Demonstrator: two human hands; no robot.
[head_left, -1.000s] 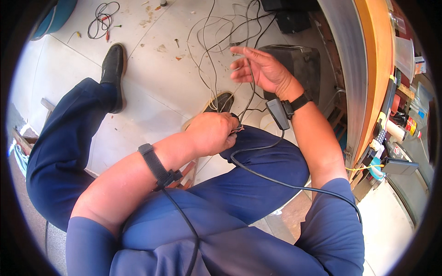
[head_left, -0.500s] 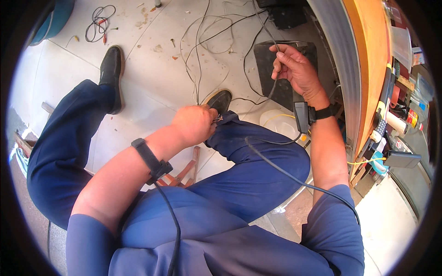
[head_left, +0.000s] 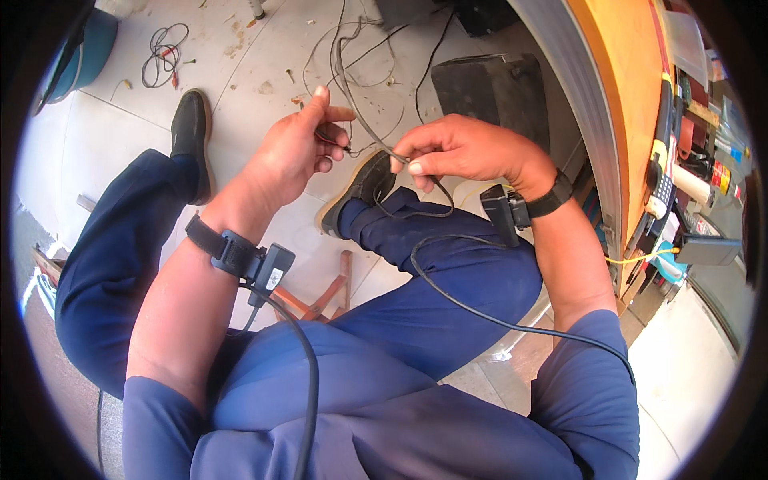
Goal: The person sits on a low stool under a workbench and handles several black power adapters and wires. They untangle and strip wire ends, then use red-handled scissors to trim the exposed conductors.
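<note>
Since half a second ago, the left hand (head_left: 294, 150) has moved up and to the left, away from the right knee, and its tight fist has loosened; the right hand (head_left: 474, 152) has come down and left from over the black box (head_left: 492, 98), so that the box's top is now in fuller view.

At the far left stands a teal bucket (head_left: 96, 56), and near it on the tiles lies a coil of dark cord (head_left: 166, 54) with red plugs. The left shoe (head_left: 190, 128) is planted flat. The left hand has its thumb raised and its fingers half curled, a thin dark wire (head_left: 324, 136) among them; I cannot tell how firmly it is held. Below shows part of a red-brown wooden stool (head_left: 330, 298).

The two hands are apart. Between them a grey cable (head_left: 366, 126) runs down from the upper floor to the right hand, whose thumb and fingers pinch it above the right shoe (head_left: 370, 180); a dark loop hangs below that grip, in front of the right trouser leg. At the far right, a yellow cord (head_left: 640, 260) reaches a dark flat case (head_left: 709, 250).
</note>
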